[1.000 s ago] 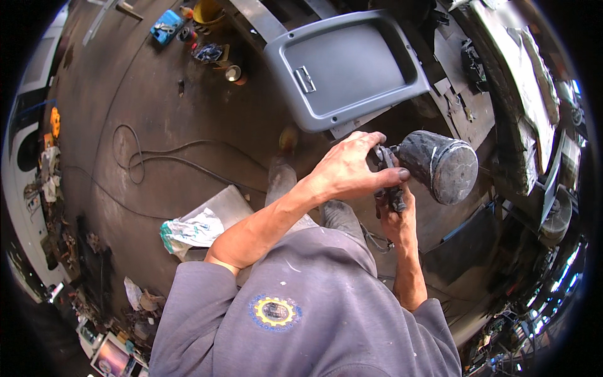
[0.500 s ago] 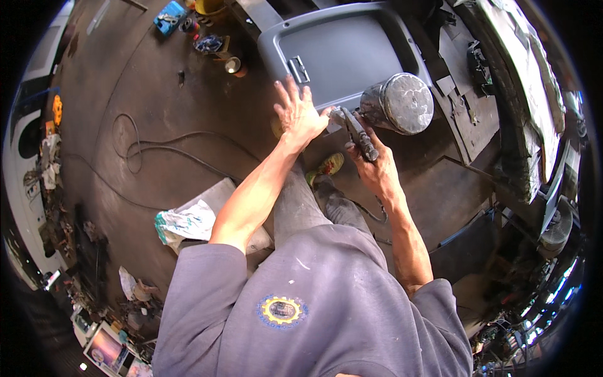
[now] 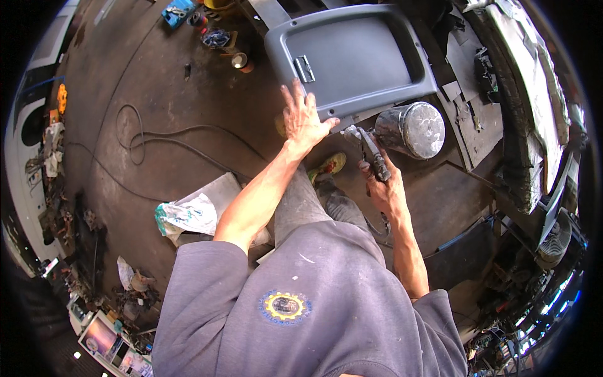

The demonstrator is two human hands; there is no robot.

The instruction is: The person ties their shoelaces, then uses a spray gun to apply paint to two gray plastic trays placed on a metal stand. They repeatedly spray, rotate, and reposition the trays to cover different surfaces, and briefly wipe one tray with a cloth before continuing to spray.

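My left hand (image 3: 303, 120) is open, fingers spread over the lower-left edge of a grey moulded plastic panel (image 3: 348, 56), beside its small rectangular latch (image 3: 304, 68). Whether every finger touches the panel I cannot tell. My right hand (image 3: 383, 182) is closed round a dark, paint-stained spray gun (image 3: 370, 154) with a large, grimy cylindrical cup (image 3: 411, 129) on its side. The gun is just below the panel's lower edge, right of my left hand. A hose (image 3: 384, 229) hangs below my right hand.
A cable (image 3: 163, 135) loops across the floor on the left. A plastic bag (image 3: 191, 215) lies on a metal piece near my left arm. A blue case (image 3: 176, 14) and cans (image 3: 240, 61) are at upper left. A wrapped stack (image 3: 527, 107) and a fan (image 3: 554, 239) stand at right.
My left hand has left the spray gun and moved up and left onto the panel, fingers spreading. My right hand has raised the gun leftward, then lowered it slightly in the last half second.
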